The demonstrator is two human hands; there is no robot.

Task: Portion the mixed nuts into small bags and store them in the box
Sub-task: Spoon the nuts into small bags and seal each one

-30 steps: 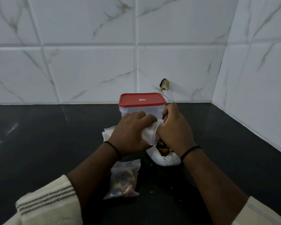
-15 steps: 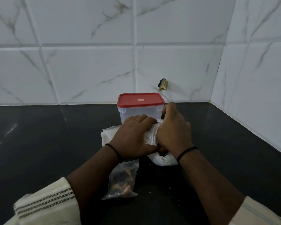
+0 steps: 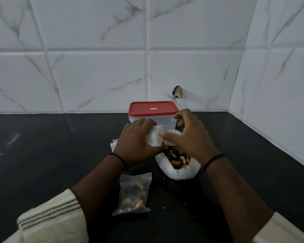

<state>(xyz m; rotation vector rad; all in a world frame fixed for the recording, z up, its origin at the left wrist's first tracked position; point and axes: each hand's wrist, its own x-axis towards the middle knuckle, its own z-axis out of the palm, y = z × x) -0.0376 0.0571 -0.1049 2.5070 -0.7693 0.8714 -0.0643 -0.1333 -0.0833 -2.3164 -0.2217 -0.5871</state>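
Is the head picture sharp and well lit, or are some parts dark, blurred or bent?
Head view: dim overall; the black counter shows faint glare streaks at left; tile lines bow from the wide lens; the hands, the nuts and the filled bag look slightly soft.

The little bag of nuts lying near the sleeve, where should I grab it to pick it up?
Pinch the filled small bag by its flat empty top strip, the edge nearest the left hand, coming from above. The nuts sit bunched in the lower part, so they would probably hang below your fingers rather than spill.
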